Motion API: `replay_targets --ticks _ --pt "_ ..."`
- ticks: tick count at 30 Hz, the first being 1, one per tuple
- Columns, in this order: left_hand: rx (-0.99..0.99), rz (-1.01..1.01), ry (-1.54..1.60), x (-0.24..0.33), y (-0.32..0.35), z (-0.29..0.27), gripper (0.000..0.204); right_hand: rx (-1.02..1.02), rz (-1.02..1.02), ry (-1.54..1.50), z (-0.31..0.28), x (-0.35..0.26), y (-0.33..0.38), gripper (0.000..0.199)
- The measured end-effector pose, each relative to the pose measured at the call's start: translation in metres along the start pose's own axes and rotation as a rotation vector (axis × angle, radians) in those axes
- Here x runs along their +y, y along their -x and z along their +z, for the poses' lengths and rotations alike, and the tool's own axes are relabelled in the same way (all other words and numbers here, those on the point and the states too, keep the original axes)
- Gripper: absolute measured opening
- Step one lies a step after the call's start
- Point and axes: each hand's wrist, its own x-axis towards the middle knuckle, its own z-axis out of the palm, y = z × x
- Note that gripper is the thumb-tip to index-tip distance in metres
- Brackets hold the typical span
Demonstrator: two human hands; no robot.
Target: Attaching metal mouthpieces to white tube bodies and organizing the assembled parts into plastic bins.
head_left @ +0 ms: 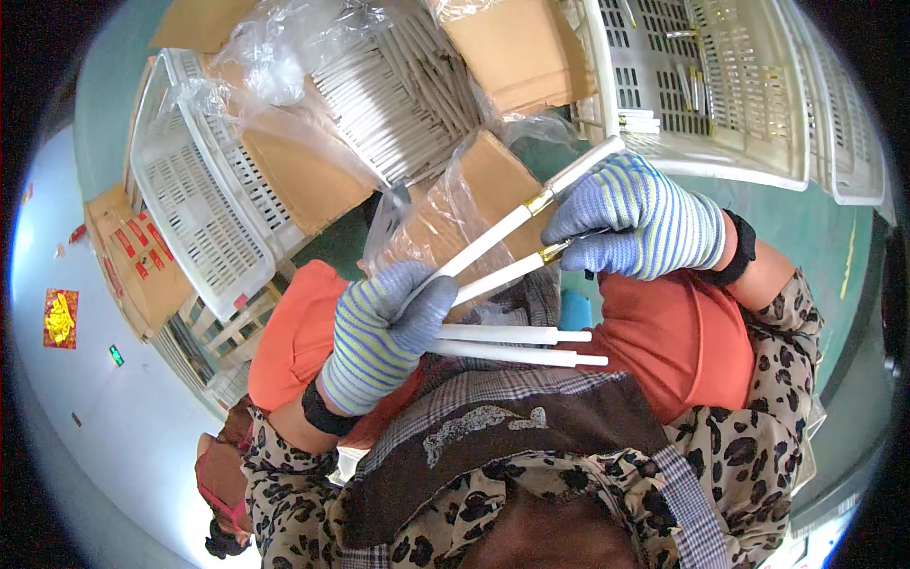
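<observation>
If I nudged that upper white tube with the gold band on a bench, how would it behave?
The white tube would probably roll, as its sides look round and smooth. It is likely stiff: it runs straight out from the left hand, with no visible sag. Being so slim, it may be light, though its weight cannot be seen.

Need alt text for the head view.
A striped-gloved left hand and right hand hold slim white rods, two with gold bands. Beyond them, an open cardboard carton of similar ones stands between white plastic crates.
</observation>
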Motion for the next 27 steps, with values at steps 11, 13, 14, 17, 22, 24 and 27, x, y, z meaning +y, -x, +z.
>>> replay_targets --ticks 11,13,14,17,22,24,27 --pt "0.236 -0.053 0.232 -0.009 0.0 -0.008 0.012 0.325 -0.001 0.38 -0.068 0.018 -0.004 0.025" --pt "0.246 -0.413 0.449 -0.002 0.0 -0.015 0.014 0.535 0.677 0.238 -0.121 0.052 -0.002 0.025" --pt "0.263 -0.347 0.42 -0.005 -0.002 -0.012 0.014 0.441 0.703 0.521 -0.147 0.089 0.014 0.024" --pt "0.269 -0.307 0.377 0.0 -0.007 -0.006 0.015 0.088 0.644 0.887 -0.177 0.189 0.048 0.022" --pt "0.298 -0.37 0.339 0.0 -0.008 -0.009 0.016 -0.434 0.773 1.167 -0.109 0.232 0.029 0.018" --pt "0.275 -0.361 0.307 0.002 -0.01 -0.006 0.015 -0.444 0.803 1.192 -0.104 0.244 0.036 0.016" --pt "0.266 -0.353 0.237 0.002 -0.01 -0.008 0.012 -0.537 0.696 1.092 -0.127 0.23 0.041 0.019"
